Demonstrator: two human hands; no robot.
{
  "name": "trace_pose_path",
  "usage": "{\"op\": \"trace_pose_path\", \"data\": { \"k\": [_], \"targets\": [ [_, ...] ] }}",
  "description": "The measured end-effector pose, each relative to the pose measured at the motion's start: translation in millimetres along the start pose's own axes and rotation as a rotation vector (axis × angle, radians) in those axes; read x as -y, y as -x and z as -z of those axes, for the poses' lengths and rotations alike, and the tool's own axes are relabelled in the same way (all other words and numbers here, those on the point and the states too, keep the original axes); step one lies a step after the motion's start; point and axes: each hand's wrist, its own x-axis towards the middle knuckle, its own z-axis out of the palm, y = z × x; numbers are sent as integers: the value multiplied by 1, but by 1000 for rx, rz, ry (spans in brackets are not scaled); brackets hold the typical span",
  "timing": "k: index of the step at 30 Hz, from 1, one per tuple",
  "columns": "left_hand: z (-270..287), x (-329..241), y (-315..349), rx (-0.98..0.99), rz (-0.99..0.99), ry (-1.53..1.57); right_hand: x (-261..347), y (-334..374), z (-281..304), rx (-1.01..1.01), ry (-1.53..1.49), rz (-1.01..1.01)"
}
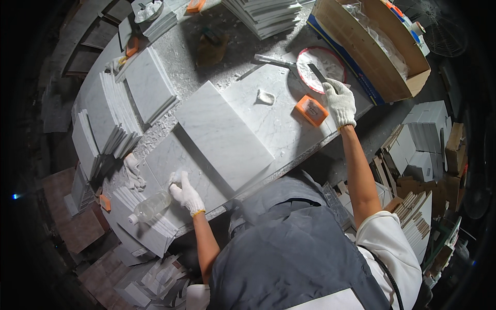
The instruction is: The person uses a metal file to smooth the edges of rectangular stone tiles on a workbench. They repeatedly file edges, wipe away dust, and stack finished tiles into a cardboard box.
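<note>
My right hand [339, 103], in a white knit glove, is closed on a narrow dark scraper [316, 73]. The scraper's tip reaches over a round red-rimmed dish [299, 65] of white paste. Below the dish lies an orange block [311, 110]. My gloved left hand [187, 195] has curled fingers over the table; a small pale bit shows at the fingertips, too blurred to name. Beside that hand, a clear plastic bottle [153, 206] lies on its side across stacked tiles. Between my hands rests a large grey-veined marble tile [225, 137].
Tile stacks [150, 85] line the left side, with another stack [263, 16] at the back. An open cardboard box [380, 72] stands far right. A crumpled white piece [265, 97] and a metal-handled tool [274, 61] lie near the dish. White debris covers the far tabletop.
</note>
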Motion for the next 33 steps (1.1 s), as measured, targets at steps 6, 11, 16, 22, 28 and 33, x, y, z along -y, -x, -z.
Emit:
{"op": "trace_pose_path", "data": {
  "k": [6,11,16,22,28,33],
  "targets": [
    [-4,6,6,29,11,30,0,-18,-22,-84,-127,-1],
    [-6,8,9,32,56,22,-6,-30,-33,-120,-64,47],
    [-7,8,13,20,25,-2,-6,-31,-33,-85,-39,12],
    [-6,9,16,26,19,3,0,-28,-28,47,-392,-210],
    [-5,8,16,20,7,-17,-3,-29,-26,46,-488,-263],
    [-3,7,19,23,-5,8,-11,-27,-27,29,-518,-226]
  ]
}}
